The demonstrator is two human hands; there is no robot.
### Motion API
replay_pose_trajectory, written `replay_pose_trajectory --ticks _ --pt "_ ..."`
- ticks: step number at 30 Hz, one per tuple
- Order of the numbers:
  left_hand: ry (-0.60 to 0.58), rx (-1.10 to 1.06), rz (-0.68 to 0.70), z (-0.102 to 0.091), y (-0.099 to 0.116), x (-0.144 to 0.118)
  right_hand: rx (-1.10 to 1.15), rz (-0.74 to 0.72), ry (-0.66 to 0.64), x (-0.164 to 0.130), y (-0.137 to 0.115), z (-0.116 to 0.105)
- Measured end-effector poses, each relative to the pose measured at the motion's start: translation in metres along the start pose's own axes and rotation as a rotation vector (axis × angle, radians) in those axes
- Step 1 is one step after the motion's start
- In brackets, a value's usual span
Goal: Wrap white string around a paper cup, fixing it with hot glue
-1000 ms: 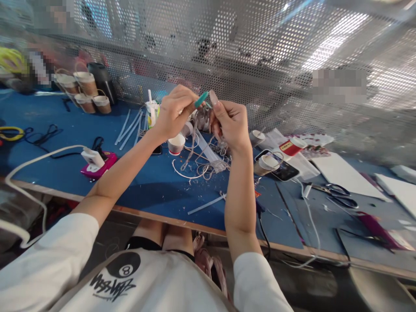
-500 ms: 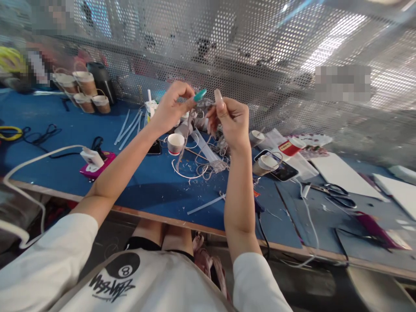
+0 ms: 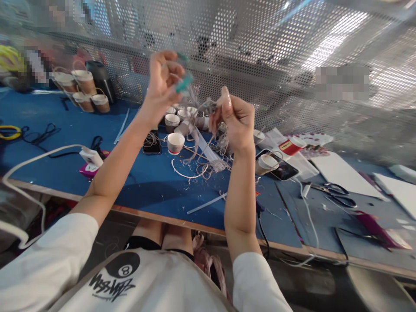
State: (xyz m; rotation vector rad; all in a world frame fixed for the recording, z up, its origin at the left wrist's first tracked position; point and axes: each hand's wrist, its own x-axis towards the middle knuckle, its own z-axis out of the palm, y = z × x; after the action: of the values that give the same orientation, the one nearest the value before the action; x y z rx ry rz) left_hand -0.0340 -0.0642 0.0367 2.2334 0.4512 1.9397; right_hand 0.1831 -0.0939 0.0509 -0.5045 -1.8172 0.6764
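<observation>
Both my hands are raised above the blue table point(image 3: 156, 182). My left hand point(image 3: 165, 82) is lifted high and pinches the end of a thin pale strand point(image 3: 198, 106) that runs across to my right hand point(image 3: 235, 119), which is closed on a small tangled bundle of the same strands. More strand ends hang down from the bundle toward a loose pile of strands point(image 3: 211, 164) on the table. The left hand is blurred by motion.
Small paper cups point(image 3: 176, 143) stand under my hands, a dark phone point(image 3: 151, 147) beside them. Scissors point(image 3: 331, 190) lie right, near another phone point(image 3: 282, 171). Handled cups point(image 3: 86, 82) stand far left. A perforated metal screen point(image 3: 260, 52) backs the table.
My left hand has risen up and to the left, drawing the strand out from the bundle. My right hand has stayed almost in place.
</observation>
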Motion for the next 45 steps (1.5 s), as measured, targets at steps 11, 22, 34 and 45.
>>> replay_pose_trajectory --ticks 11,22,34,45 --pt "-0.049 0.283 0.173 -0.009 0.017 0.001 -0.074 0.027 0.043 0.011 0.018 -0.002" --pt "-0.116 0.398 0.353 0.028 0.013 -0.009 0.034 0.082 0.013 0.005 -0.003 0.010" --pt "-0.165 0.401 0.378 0.036 0.023 -0.011 0.153 0.115 0.055 0.002 -0.013 0.022" --pt "-0.064 0.396 0.464 0.042 0.014 -0.015 0.167 0.023 0.126 0.007 -0.010 0.006"
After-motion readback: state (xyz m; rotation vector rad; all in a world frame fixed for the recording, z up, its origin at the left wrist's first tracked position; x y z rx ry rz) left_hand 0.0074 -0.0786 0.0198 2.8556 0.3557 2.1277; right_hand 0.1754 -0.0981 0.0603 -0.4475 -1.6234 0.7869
